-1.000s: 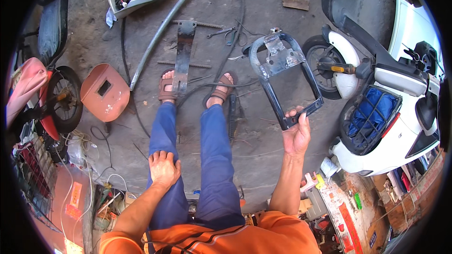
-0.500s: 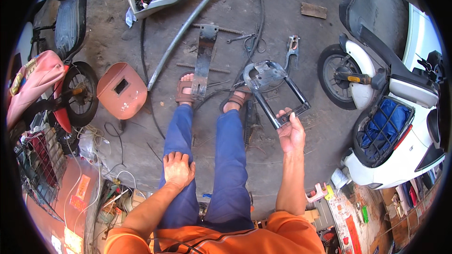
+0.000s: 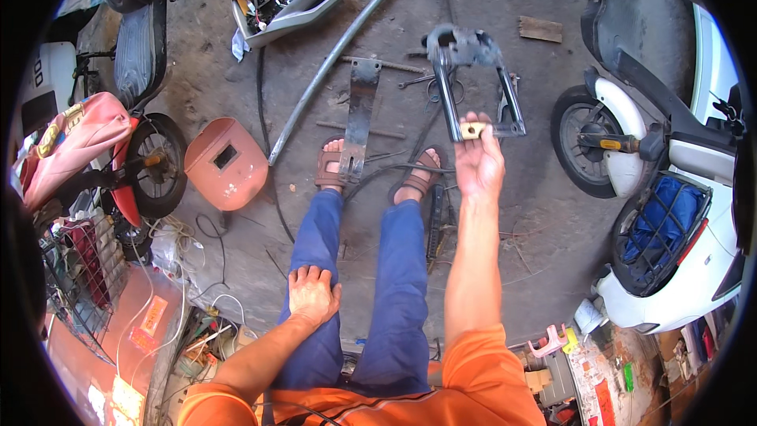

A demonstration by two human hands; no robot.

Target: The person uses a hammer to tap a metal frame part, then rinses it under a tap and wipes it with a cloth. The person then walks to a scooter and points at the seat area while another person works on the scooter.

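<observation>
We hold the frame (image 3: pixel 448 102) between one and two o'clock from the middle of our view, our right hand (image 3: pixel 479 167) closed around its near bar, fingers beyond and thumb on our side. Our left hand (image 3: pixel 314 296) lies at seven o'clock, palm down and loosely spread on our trousers (image 3: pixel 315 241), with nothing visible in it. The frame looks stiff, fairly heavy and hardly fragile; with its plate at the far end, it probably tips outward, so both side tubes seem the steadier hold. Their glossy black roundness may slip; the plate is patchy grey, with cut-outs. Toward twelve lies a flat, scuffed strip (image 3: pixel 360 118), beside ribbed rods (image 3: pixel 382 66); past nine, a dull reddish mask (image 3: pixel 225 183).
</observation>
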